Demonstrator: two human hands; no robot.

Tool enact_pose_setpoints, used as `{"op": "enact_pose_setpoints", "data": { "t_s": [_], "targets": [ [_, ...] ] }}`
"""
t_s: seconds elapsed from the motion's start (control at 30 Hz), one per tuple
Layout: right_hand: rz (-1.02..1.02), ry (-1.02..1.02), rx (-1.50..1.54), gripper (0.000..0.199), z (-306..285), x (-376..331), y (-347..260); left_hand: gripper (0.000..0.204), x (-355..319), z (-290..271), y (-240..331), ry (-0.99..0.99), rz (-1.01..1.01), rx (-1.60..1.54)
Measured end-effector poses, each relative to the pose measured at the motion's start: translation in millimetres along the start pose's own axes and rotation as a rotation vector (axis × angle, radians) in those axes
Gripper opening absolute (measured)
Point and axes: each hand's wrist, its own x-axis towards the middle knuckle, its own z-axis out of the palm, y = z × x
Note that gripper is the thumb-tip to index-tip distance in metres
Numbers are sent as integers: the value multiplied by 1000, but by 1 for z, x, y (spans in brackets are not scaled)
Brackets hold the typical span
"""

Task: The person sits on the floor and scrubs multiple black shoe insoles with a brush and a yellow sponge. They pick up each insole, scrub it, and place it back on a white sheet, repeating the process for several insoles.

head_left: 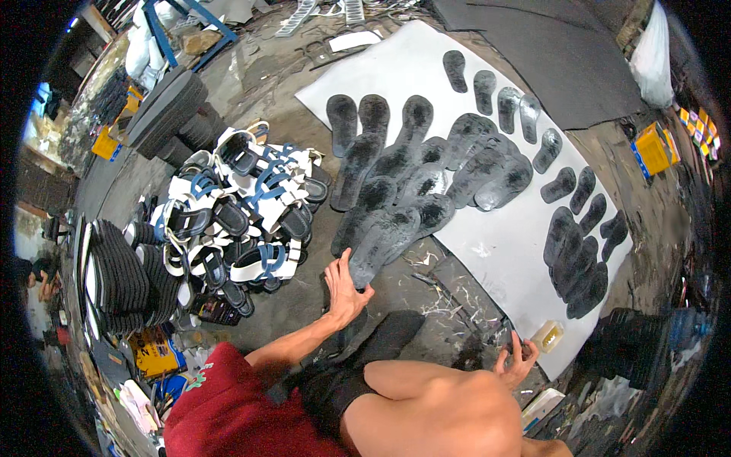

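Note:
Black shoe soles (417, 122) with a wet-looking sheen lie overlapped on a light grey sheet and run off its near-left edge. My left hand (347, 293) grips the narrow end of the nearest shoe sole (387, 232), thumb on one side and fingers on the other. Over by the sheet's near corner, my right hand (518, 361) has its fingers apart and holds nothing visible. Close beside its fingertips sits a small pale tub (547, 337) with something yellowish in it. Smaller soles (564, 184) are spread along the sheet's right side, several of them overlapping.
On the left is a heap of white, blue and black sandals (247, 202), beside stacked dark soles (118, 278). The light grey sheet (487, 247) covers the floor ahead. Dark sheet material (556, 61) lies behind it. A yellow box (655, 150) stands far right; scraps litter the floor.

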Motion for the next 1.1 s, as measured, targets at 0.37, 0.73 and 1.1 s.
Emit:
{"op": "enact_pose_setpoints", "data": {
  "t_s": [0.37, 0.73, 1.1],
  "targets": [
    [297, 318, 39, 41, -53, 0, 56, 78, 2, -25, 11, 138, 124, -35],
    [520, 611, 478, 43, -123, 2, 112, 9, -7, -13, -33, -96, 19, -345],
    [774, 549, 695, 51, -38, -106, 96, 12, 1, -18, 53, -254, 530, -7]
  ]
}}
